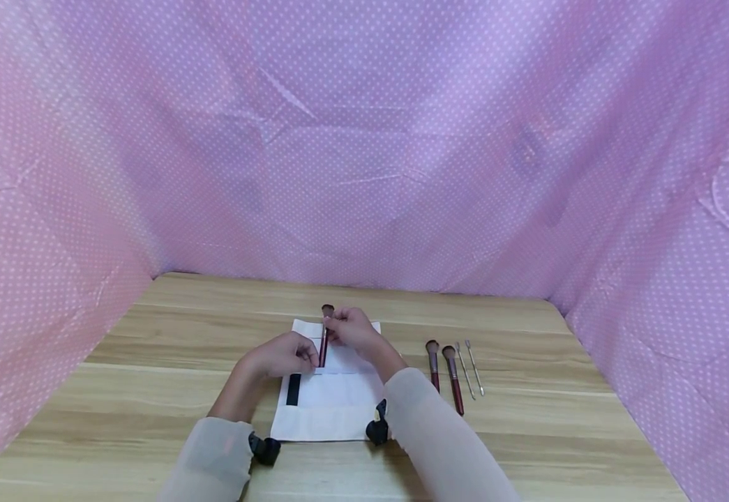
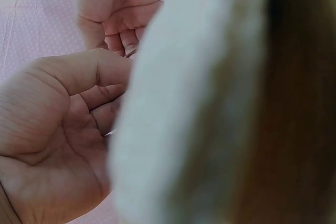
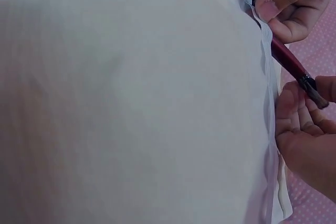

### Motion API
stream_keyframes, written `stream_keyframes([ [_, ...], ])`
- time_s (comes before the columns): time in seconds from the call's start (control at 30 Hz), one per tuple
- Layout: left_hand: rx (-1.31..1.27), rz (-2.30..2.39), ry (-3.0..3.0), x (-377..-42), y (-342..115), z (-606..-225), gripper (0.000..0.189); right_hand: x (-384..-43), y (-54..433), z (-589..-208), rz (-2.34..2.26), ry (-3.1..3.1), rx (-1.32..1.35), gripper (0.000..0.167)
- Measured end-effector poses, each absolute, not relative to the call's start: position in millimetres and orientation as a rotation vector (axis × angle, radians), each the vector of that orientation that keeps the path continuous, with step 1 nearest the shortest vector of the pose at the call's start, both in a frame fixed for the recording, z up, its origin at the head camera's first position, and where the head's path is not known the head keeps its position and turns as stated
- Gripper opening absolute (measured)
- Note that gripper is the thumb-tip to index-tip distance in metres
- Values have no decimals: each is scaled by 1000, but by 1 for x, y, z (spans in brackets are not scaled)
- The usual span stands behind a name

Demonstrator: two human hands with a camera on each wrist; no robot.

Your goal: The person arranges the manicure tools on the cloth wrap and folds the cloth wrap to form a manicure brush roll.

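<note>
A white cloth brush pouch (image 1: 342,390) lies flat on the table, with a crosswise pocket edge and a black strip (image 1: 293,390) at its left. My left hand (image 1: 285,354) pinches the pocket edge between thumb and fingers. My right hand (image 1: 356,330) holds a makeup brush (image 1: 323,346) near its bristle end, bristles away from me. In the right wrist view, the dark red handle of the brush (image 3: 290,60) runs under the pocket edge (image 3: 266,40), next to the left thumb. The pouch's near side blocks much of the left wrist view.
Right of the pouch lie two more makeup brushes, one (image 1: 433,366) beside the other (image 1: 453,380), and two thin metal double-ended tools (image 1: 466,373). A pink dotted cloth (image 1: 351,174) hangs round the back and sides of the wooden table (image 1: 169,348).
</note>
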State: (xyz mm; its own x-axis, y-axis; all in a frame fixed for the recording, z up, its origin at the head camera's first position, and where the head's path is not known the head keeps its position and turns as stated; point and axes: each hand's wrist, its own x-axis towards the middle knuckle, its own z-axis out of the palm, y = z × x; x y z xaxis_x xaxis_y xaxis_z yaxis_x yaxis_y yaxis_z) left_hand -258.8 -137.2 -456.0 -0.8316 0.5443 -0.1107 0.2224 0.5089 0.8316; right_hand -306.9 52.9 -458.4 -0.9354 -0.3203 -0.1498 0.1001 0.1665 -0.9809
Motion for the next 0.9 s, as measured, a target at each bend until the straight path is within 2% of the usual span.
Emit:
stream_keyframes([
  [0.23, 617, 1259, 2385, -258, -137, -455, 6, -307, 57, -459, -1664, 2196, -344, 15],
  [0.63, 664, 1240, 2384, -256, -140, -455, 6, -308, 64, -460, -1655, 2110, -364, 5],
  [0.9, 674, 1271, 2364, -256, -141, -454, 5, -307, 69, -458, -1609, 2127, -415, 9],
])
